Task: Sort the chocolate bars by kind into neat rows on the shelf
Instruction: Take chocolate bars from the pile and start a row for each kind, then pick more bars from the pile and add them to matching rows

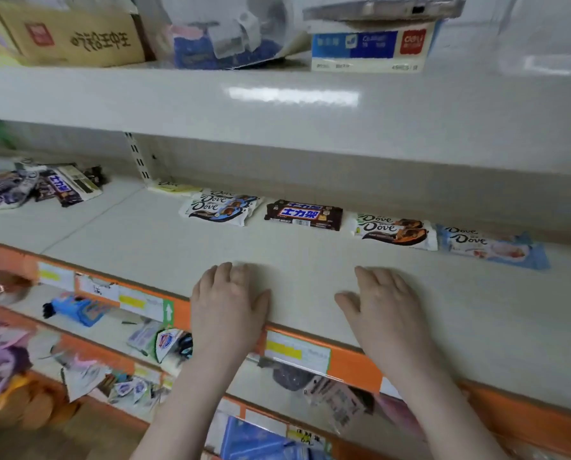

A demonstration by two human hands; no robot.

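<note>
Resting flat, fingers straight and empty, left hand [226, 300] and right hand [382, 302] lie on the pale shelf [144, 234]. Unsorted heap of dark-wrapped chocolate bars [38, 187] sits far left-rear, long axes mixed; left hand nearer.

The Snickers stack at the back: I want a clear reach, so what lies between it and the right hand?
Only bare shelf in the head view: nothing lies between the right hand and the Snickers stack.

Five sorted stacks [304, 214] of chocolate bars line the shelf [277, 260] back. One unsorted pile [41, 185] lies left. Two hands.
</note>
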